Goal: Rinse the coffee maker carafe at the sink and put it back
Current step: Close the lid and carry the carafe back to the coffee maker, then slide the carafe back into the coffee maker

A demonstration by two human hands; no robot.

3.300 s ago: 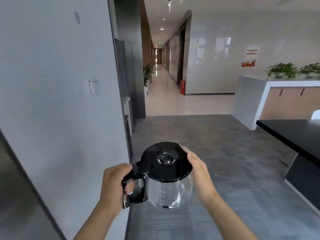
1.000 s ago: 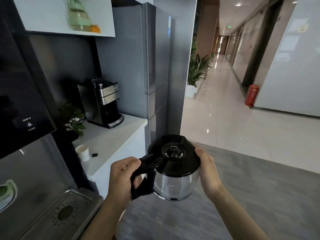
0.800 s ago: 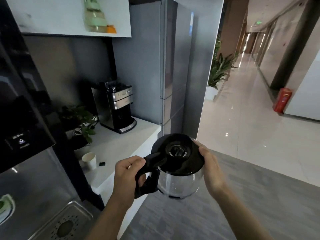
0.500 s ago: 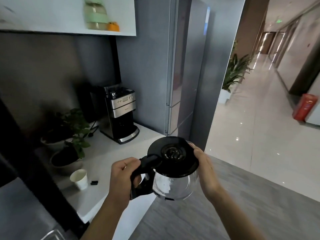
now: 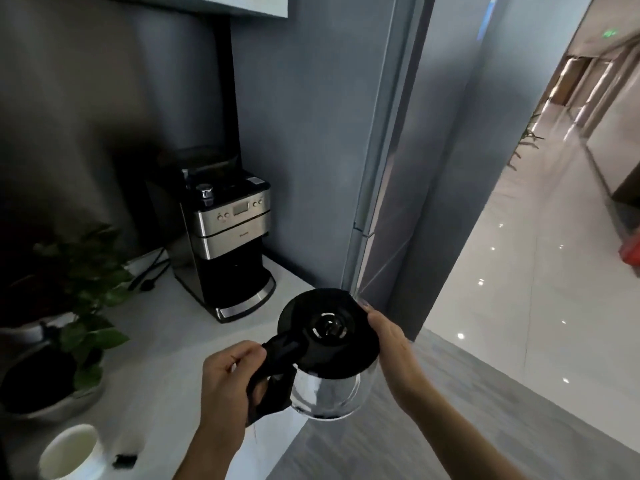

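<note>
I hold a glass carafe (image 5: 327,389) with a black lid and black handle over the front edge of a white counter (image 5: 180,344). My left hand (image 5: 228,379) is wrapped around the handle. My right hand (image 5: 391,344) cups the far side of the lid and glass body. The carafe looks empty and upright. The steel and black coffee maker (image 5: 225,244) stands at the back of the counter, up and left of the carafe, and its bay is empty.
A potted plant (image 5: 69,306) in a dark bowl sits on the counter's left. A white paper cup (image 5: 71,452) and a small black object (image 5: 125,460) lie near the front edge. A grey fridge (image 5: 391,140) stands right of the counter. A corridor opens to the right.
The view has turned left from the corridor and closed in on the counter; the coffee maker is nearer and larger. Both hands keep the same hold on the carafe.
</note>
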